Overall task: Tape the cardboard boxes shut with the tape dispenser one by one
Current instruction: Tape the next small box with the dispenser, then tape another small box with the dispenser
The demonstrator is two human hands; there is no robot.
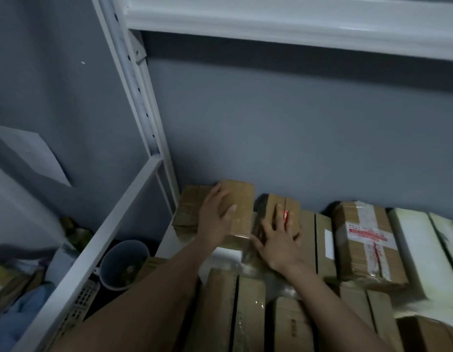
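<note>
We can read nothing for certain. Red print runs across the white tape (367,233) on one taped box (347,260), and small dark marks sit on a near box (287,316); both are too blurred.

White metal shelf (167,238) — crowded with cardboard boxes (322,250), a taped parcel (365,245), white packages (421,252).

Grey wall (271,123) is seen behind a white slotted shelving upright (144,97). A white shelf beam (296,24) is mounted overhead. A paper sheet (35,153) is stuck to the side wall. Lighting is dim.
</note>
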